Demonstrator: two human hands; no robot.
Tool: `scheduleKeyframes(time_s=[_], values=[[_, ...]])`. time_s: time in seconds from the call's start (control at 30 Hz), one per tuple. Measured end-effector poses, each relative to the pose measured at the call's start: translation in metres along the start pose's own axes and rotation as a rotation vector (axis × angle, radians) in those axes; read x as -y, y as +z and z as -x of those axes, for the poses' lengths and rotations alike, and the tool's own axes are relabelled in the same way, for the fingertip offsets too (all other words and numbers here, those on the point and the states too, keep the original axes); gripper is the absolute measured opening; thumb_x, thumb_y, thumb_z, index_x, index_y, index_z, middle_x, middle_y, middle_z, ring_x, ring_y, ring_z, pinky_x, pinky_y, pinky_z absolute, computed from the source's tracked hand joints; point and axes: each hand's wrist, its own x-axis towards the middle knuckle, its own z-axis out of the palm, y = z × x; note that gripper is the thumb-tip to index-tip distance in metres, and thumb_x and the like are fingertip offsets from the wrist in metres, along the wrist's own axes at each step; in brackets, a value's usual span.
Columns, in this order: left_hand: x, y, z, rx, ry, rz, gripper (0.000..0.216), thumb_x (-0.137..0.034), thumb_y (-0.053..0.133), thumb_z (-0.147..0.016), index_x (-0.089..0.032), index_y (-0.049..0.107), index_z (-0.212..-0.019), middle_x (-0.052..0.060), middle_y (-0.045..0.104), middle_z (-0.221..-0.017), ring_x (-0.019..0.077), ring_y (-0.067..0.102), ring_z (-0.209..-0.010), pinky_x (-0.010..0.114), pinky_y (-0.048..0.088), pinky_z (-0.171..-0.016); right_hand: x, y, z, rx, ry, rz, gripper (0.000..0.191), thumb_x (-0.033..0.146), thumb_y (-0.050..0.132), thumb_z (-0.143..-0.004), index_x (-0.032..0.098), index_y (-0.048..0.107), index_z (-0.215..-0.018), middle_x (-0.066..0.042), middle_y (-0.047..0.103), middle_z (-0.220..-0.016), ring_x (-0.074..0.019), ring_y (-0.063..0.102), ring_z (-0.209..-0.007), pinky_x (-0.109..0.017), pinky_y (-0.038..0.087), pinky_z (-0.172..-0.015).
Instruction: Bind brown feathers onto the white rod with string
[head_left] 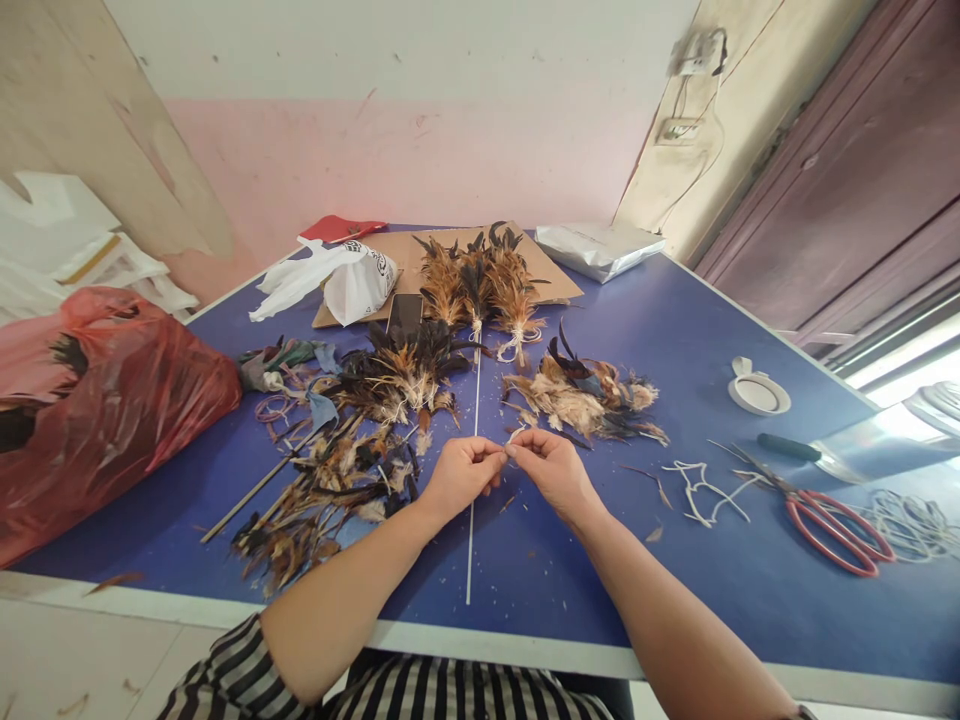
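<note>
Over the middle of the blue table, the fingertips of my left hand (466,474) and my right hand (553,472) meet in a pinch. A small pale bit shows at the fingertips, too small to name. Just beyond my right hand lies a loose pile of brown and cream feathers (577,400). Dark feathers tied in a bunch (409,370) lie ahead of my left hand, and mixed loose feathers (322,500) spread to its left. Several tied feather bundles (478,275) rest on cardboard (559,285) at the back.
Red-handled scissors (840,530), white string pieces (701,495), a string tangle (907,525), a green-handled knife (791,447) and a tape roll (759,392) lie right. A red plastic bag (135,400) bulges at left. A phone (405,313) and silver packet (600,250) sit farther back.
</note>
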Motion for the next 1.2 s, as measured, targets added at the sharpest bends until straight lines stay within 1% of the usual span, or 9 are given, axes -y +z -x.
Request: scheduleKeyframes(time_s=[0.13, 0.27, 0.37, 0.5, 0.6, 0.7, 0.77, 1.07, 1.2], values=[[-0.002, -0.002, -0.002, 0.021, -0.068, 0.239, 0.029, -0.041, 0.058, -0.070, -0.012, 0.058, -0.072, 0.001, 0.057, -0.054, 0.0070, 0.047, -0.039, 0.017, 0.032, -0.036, 0.000, -0.002, 0.000, -0.025, 0.061, -0.066, 0.019, 0.035, 0.061, -0.068, 0.016, 0.056, -0.067, 0.005, 0.046, -0.052, -0.0063, 0.035, -0.046, -0.022, 0.027, -0.046], [-0.001, -0.006, -0.004, 0.007, -0.116, 0.418, 0.029, -0.040, 0.061, -0.068, -0.013, 0.058, -0.077, -0.002, 0.054, -0.053, 0.0048, 0.046, -0.039, 0.016, 0.031, -0.037, -0.002, -0.001, -0.001, 0.015, 0.119, -0.253, 0.022, 0.036, 0.064, -0.067, 0.016, 0.055, -0.068, 0.007, 0.037, -0.046, -0.0042, 0.026, -0.041, -0.021, 0.019, -0.041], [-0.001, -0.005, -0.003, 0.021, -0.118, 0.402, 0.030, -0.040, 0.064, -0.066, -0.012, 0.057, -0.076, -0.002, 0.053, -0.052, 0.0039, 0.044, -0.038, 0.016, 0.030, -0.038, -0.003, -0.001, -0.002, 0.022, 0.140, -0.382, 0.022, 0.035, 0.065, -0.066, 0.016, 0.054, -0.068, 0.008, 0.036, -0.047, -0.0037, 0.026, -0.041, -0.021, 0.017, -0.041], [-0.001, -0.003, -0.003, -0.012, -0.115, 0.344, 0.031, -0.038, 0.070, -0.059, -0.013, 0.057, -0.073, -0.004, 0.049, -0.045, 0.0037, 0.039, -0.037, 0.015, 0.024, -0.035, -0.005, -0.001, -0.002, 0.035, 0.140, -0.430, 0.022, 0.033, 0.067, -0.065, 0.016, 0.054, -0.068, 0.007, 0.037, -0.048, -0.0035, 0.027, -0.041, -0.021, 0.017, -0.041], [0.002, -0.006, -0.006, -0.065, -0.126, 0.440, 0.029, -0.037, 0.070, -0.059, -0.014, 0.058, -0.071, -0.007, 0.042, -0.040, 0.0021, 0.032, -0.033, 0.016, 0.018, -0.034, -0.005, 0.000, -0.001, 0.068, 0.119, -0.440, 0.021, 0.032, 0.067, -0.065, 0.016, 0.054, -0.066, 0.007, 0.036, -0.047, -0.0036, 0.026, -0.041, -0.021, 0.018, -0.042], [0.005, -0.009, -0.009, -0.079, -0.144, 0.557, 0.028, -0.036, 0.070, -0.060, -0.014, 0.058, -0.073, -0.008, 0.040, -0.040, 0.0011, 0.028, -0.031, 0.016, 0.016, -0.035, -0.005, 0.000, -0.001, 0.061, 0.107, -0.437, 0.021, 0.032, 0.068, -0.065, 0.017, 0.054, -0.067, 0.007, 0.036, -0.046, -0.0042, 0.025, -0.041, -0.022, 0.018, -0.043], [0.005, -0.009, -0.009, -0.074, -0.143, 0.563, 0.027, -0.034, 0.070, -0.059, -0.014, 0.058, -0.074, -0.008, 0.040, -0.040, 0.0010, 0.028, -0.032, 0.016, 0.017, -0.035, -0.006, 0.000, -0.001, 0.057, 0.109, -0.433, 0.021, 0.033, 0.067, -0.065, 0.017, 0.054, -0.067, 0.007, 0.036, -0.046, -0.0044, 0.026, -0.041, -0.022, 0.019, -0.042], [-0.002, 0.001, 0.000, -0.091, -0.058, 0.277, 0.029, -0.040, 0.068, -0.059, -0.013, 0.062, -0.070, -0.006, 0.045, -0.042, 0.0042, 0.037, -0.038, 0.017, 0.025, -0.036, -0.002, 0.002, 0.000, 0.000, 0.124, -0.312, 0.020, 0.032, 0.067, -0.063, 0.016, 0.056, -0.068, 0.008, 0.038, -0.046, -0.0041, 0.027, -0.040, -0.021, 0.017, -0.041], [0.003, -0.002, -0.003, -0.093, -0.093, 0.410, 0.029, -0.038, 0.068, -0.060, -0.013, 0.061, -0.074, -0.006, 0.043, -0.042, 0.0027, 0.033, -0.036, 0.017, 0.020, -0.036, -0.002, 0.003, 0.000, -0.007, 0.141, -0.309, 0.021, 0.031, 0.068, -0.061, 0.016, 0.056, -0.068, 0.008, 0.039, -0.045, -0.0042, 0.027, -0.040, -0.021, 0.017, -0.041]])
